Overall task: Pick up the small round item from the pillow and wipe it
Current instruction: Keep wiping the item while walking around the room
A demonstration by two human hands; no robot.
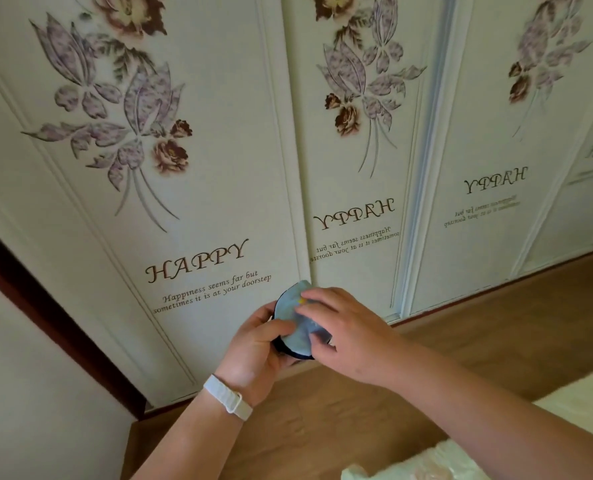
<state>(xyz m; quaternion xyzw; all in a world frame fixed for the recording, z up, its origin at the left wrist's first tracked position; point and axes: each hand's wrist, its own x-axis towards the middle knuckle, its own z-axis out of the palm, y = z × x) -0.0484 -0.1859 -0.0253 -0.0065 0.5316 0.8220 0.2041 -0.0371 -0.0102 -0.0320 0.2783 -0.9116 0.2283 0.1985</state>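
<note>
A small round dark item (290, 353) sits in my left hand (257, 344), mostly hidden; only its dark rim shows at the bottom and left. A pale blue cloth (293, 308) lies over it. My right hand (343, 332) presses the cloth down onto the item with its fingertips. Both hands are held up in front of the wardrobe, above the floor. A white band is on my left wrist. The pillow is not clearly in view.
White sliding wardrobe doors (219, 168) with flower prints and "HAPPY" lettering fill the view ahead. A wood floor (478, 323) runs below them. Pale bedding (582, 393) edges in at the lower right. A dark door frame (46, 317) stands at the left.
</note>
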